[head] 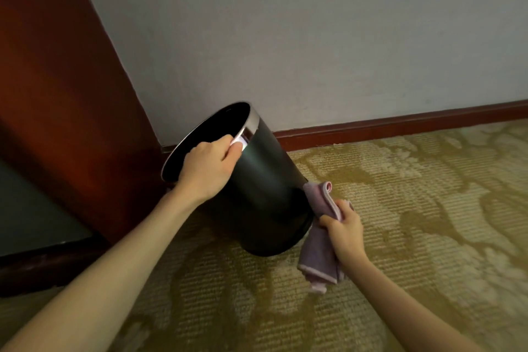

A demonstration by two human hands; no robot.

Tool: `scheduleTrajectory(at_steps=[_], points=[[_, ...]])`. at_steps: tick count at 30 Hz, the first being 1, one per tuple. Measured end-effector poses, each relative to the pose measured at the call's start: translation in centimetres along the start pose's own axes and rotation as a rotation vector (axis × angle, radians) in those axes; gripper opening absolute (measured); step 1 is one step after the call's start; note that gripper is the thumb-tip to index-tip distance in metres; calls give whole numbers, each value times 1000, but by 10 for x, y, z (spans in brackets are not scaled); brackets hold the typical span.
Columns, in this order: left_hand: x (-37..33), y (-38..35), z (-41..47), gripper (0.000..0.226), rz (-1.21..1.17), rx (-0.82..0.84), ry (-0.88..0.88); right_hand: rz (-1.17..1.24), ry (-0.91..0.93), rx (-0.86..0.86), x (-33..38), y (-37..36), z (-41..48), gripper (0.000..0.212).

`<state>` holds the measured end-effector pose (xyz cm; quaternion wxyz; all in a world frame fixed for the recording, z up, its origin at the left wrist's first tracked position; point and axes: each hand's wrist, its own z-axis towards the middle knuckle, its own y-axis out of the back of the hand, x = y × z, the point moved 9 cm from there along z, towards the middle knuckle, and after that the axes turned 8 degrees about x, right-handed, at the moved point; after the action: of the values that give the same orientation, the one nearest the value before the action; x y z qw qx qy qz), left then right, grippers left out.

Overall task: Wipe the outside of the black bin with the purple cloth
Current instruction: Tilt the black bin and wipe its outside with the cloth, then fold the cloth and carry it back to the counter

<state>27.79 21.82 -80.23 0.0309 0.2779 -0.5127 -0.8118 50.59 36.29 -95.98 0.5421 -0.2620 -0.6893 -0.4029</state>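
Observation:
The black bin with a shiny metal rim stands tilted on the patterned carpet, its open mouth leaning to the left. My left hand grips the rim, thumb on the outside and fingers hooked inside. My right hand holds the bunched purple cloth beside the bin's lower right wall. The cloth's upper end touches the bin near its base, and the rest hangs down below my fist.
A dark red wooden panel rises at the left, close behind the bin. A pale wall with a red-brown skirting board runs behind. Yellow-green patterned carpet spreads to the right and front.

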Motion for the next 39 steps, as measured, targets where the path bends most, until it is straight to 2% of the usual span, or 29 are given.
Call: scheduleTrajectory(at_steps=[6,8,11,13,15,19,22,25,30,33,36,39], points=[[-46,-47,-13,14,-214,459,-149,32,-9,18,-8,27,-2,34],[-64,-63,-19,12,-141,574,-205,13,27,15,-2,36,0,43],[-99,-92,-36,15,111,653,-400,30,84,-13,5,58,1,74],[-111,-102,-42,16,191,626,-468,46,113,-39,8,76,-1,85],[-105,-98,-37,18,169,586,-403,100,119,-60,9,92,-2,91],[-86,-86,-34,24,-206,635,-195,278,121,-54,23,104,-3,94],[-85,-69,-32,27,-427,555,-120,371,183,-16,62,102,-7,84],[-80,-47,-26,37,-544,501,-53,358,312,22,120,99,-12,61],[-86,-9,-14,55,-844,489,43,349,419,267,204,64,-22,51],[-95,4,-9,52,-1087,491,66,298,398,455,228,28,-28,47],[-91,17,-6,41,-1373,331,82,254,389,560,237,3,-30,42],[-77,28,-4,34,-1478,163,123,249,346,625,237,-13,-23,41]])
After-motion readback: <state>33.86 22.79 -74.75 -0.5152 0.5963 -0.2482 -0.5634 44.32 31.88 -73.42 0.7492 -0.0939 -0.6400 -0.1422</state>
